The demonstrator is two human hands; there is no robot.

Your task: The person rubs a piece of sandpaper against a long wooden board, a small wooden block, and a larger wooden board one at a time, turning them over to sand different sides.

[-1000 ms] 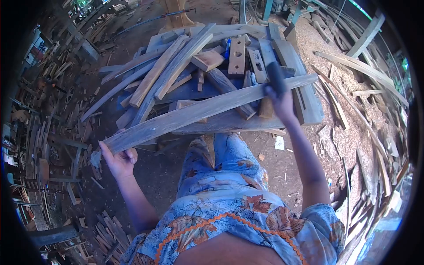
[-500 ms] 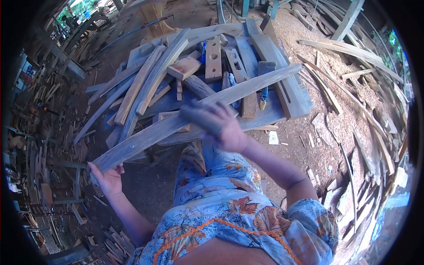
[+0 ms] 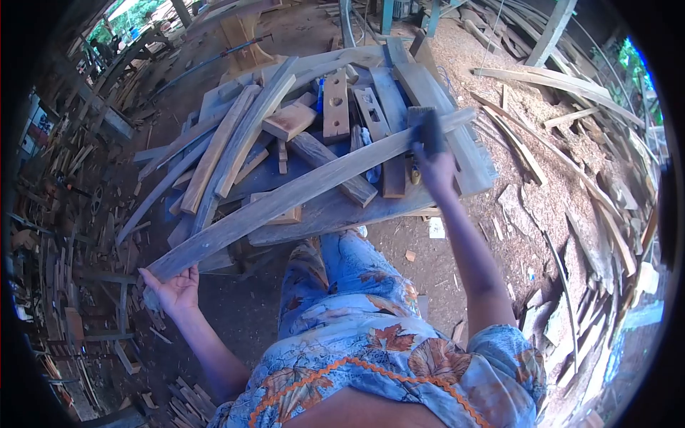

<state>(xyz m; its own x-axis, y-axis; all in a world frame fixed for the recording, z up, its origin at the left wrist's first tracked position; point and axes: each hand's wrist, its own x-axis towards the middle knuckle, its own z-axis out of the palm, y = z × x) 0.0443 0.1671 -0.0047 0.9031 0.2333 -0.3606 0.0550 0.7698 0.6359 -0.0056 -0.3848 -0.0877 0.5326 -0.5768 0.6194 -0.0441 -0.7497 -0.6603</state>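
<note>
At the bottom of the frame sits the person's lap [image 3: 357, 285] in blue patterned cloth, over a bare dirt floor [image 3: 250, 307] strewn with offcuts. At lower left the left hand [image 3: 173, 289] lies palm up, its fingers [image 3: 148, 277] half curled under the near end of a long grey plank [image 3: 285, 196], cupping it from below. The plank runs slantwise from there to the upper right, resting across a low worktop [image 3: 335, 210] of rough boards at the frame's middle. On the plank's far end the right hand [image 3: 435, 171] has its fingers wrapped tight round a dark brush [image 3: 427, 128], whose head presses against the plank's top face. Behind, the worktop carries a heap of curved slats [image 3: 242, 135] and two mortised blocks [image 3: 337, 103]. Pale sawdust [image 3: 556, 200] banks up at right among bent strips, and stacked scrap wood [image 3: 78, 235] fills the left edge.
</note>
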